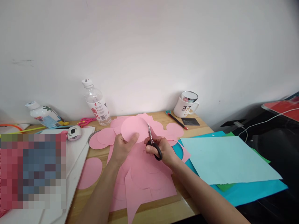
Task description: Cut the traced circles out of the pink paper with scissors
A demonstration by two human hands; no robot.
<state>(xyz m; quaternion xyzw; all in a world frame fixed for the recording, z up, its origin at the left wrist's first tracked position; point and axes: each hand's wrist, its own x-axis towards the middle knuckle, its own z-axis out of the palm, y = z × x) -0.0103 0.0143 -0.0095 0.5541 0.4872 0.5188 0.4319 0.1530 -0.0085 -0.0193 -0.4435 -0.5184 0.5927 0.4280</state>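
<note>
Pinched between the thumb and fingers of my left hand (125, 146) is a round pink paper disc (133, 127), raised above the table. My right hand (163, 149) grips black-handled scissors (157, 151), whose blades point up beside the disc's right edge. Whether the blades touch the paper I cannot tell. Beneath both hands lies a heap of pink paper sheets and offcuts (161, 186). More pink cut rounds lie to the left, one of them a single pink oval (91, 172) near the table's left part.
Along the wall stand a clear water bottle (98, 105), a smaller bottle (44, 115) and a white lidded mug (185, 104). A black pencil (177, 121) lies near the mug. Light blue paper (231, 158) tops coloured sheets at right, overhanging the table. Pink scissors (86, 121) lie behind left.
</note>
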